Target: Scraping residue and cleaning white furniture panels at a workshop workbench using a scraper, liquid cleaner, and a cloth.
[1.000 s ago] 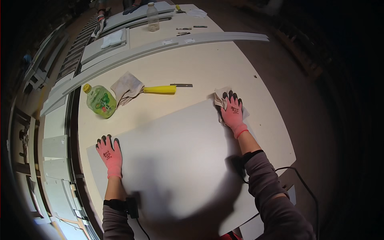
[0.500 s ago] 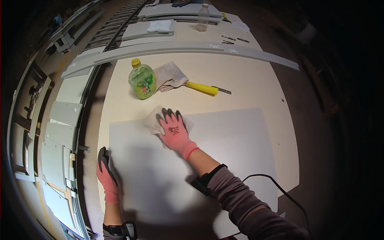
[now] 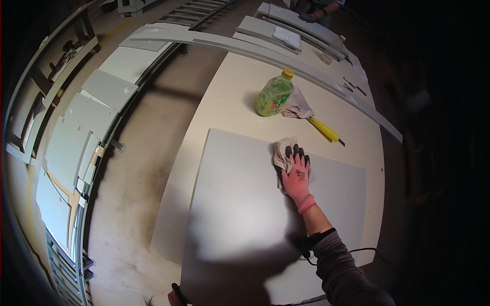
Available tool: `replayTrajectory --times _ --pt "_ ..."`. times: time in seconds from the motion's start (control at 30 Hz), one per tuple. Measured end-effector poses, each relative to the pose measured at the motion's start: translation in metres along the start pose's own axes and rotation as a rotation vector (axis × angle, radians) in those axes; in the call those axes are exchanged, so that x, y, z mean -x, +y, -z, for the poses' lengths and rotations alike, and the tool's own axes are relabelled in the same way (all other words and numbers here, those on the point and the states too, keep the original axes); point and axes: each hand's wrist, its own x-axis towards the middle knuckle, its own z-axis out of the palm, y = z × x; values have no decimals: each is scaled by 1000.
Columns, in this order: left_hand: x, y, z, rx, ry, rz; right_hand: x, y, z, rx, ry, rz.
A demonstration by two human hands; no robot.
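Observation:
My right hand, in a pink glove with black fingertips, presses a crumpled off-white cloth onto the far part of a smooth light-grey panel. Its fingers lie over the cloth and grip it. Of my left hand only a small part shows, at the lower edge beside the panel's near left edge; most of it is cut off. Beyond the panel stand a green bottle with a yellow cap, a second crumpled cloth and a yellow-handled cutting tool.
The panel lies on a cream-coloured table. Long grey strips cross the table's far part. Past them are a folded white cloth, a clear bottle and another person's gloved hand. More panels lie on a roller conveyor at left.
The view has swung left, so everything sits further right. My right hand has kept the cloth and now bunches it more. My left hand has dropped mostly out of the picture.

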Motion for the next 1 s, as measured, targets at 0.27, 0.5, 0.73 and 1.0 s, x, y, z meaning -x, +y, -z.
replayTrajectory --times 0.27,0.5,0.73,1.0 --pt "4 23 -20 268 195 5 -92 -189 5 -75 18 480" --pt "-1 6 -8 434 136 90 53 -201 26 -114 -278 843" --pt "-2 -6 -11 649 142 37 189 -222 33 -275 -519 1319" --pt "-2 28 -21 491 105 90 -118 -179 -9 -67 36 542"
